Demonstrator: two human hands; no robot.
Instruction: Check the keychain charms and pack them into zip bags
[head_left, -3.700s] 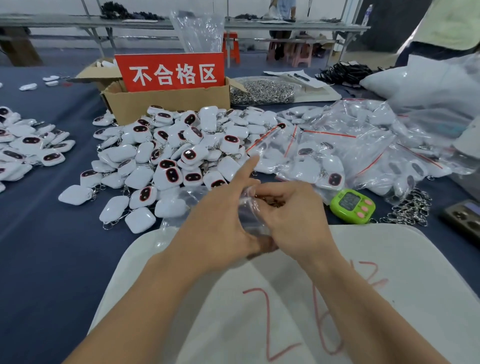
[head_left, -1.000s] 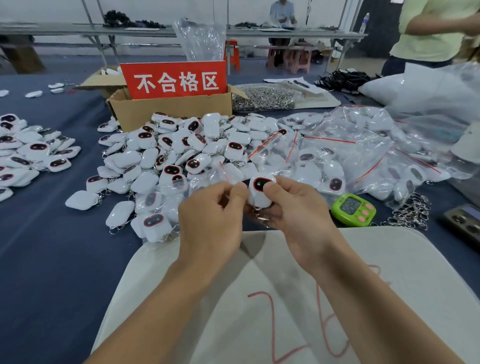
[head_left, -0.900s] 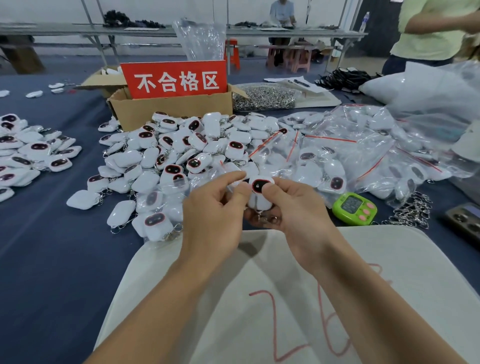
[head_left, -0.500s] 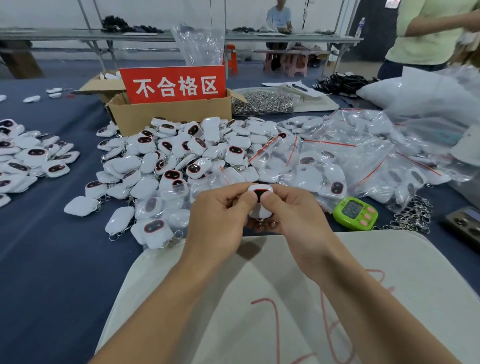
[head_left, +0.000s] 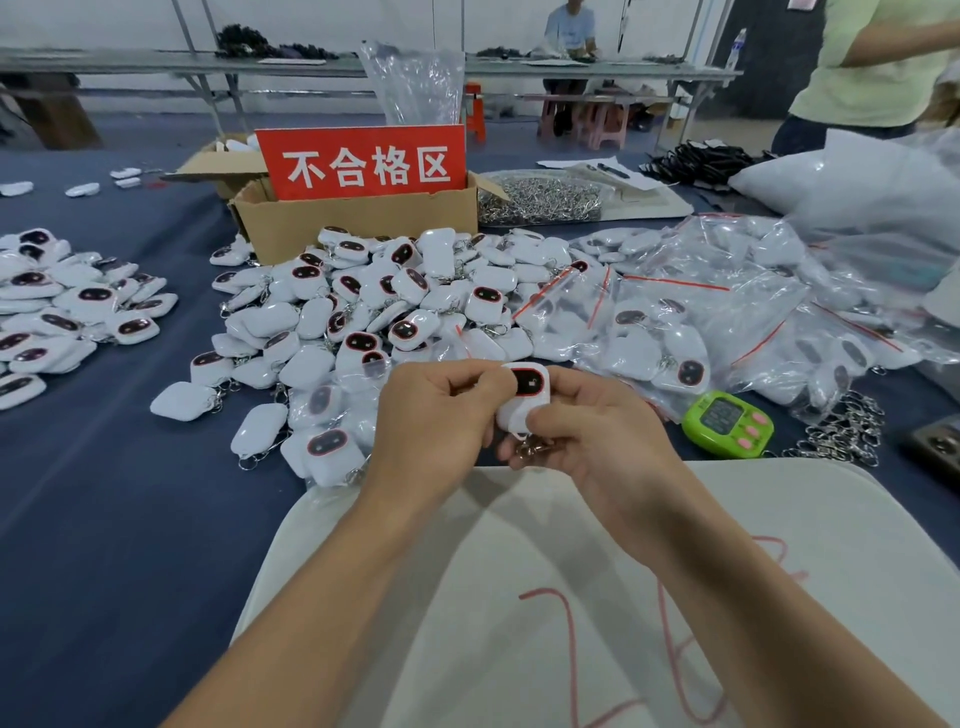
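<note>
A white keychain charm (head_left: 524, 397) with a dark, red-rimmed face is held upright between both hands, above the near edge of the blue table. My left hand (head_left: 436, 421) pinches its left side. My right hand (head_left: 587, 431) grips its right side and lower part, and the metal ring hangs below in that palm. A heap of loose charms (head_left: 363, 306) lies just beyond. Charms packed in clear zip bags (head_left: 701, 322) with red strips pile up to the right. A bagged lot (head_left: 332, 441) lies to the left of my left hand.
A cardboard box (head_left: 358, 228) with a red sign stands behind the heap. A green timer (head_left: 727, 423) and loose metal chains (head_left: 841, 431) lie at the right. More charms (head_left: 62, 306) lie far left. A white board (head_left: 519, 597) with red marks is under my forearms. A person (head_left: 878, 67) stands at the back right.
Earlier both hands worked a clear bag; that bagged lot now lies at the left. Both hands hold a single charm, which has stayed upright over the last second, lowered slightly.
</note>
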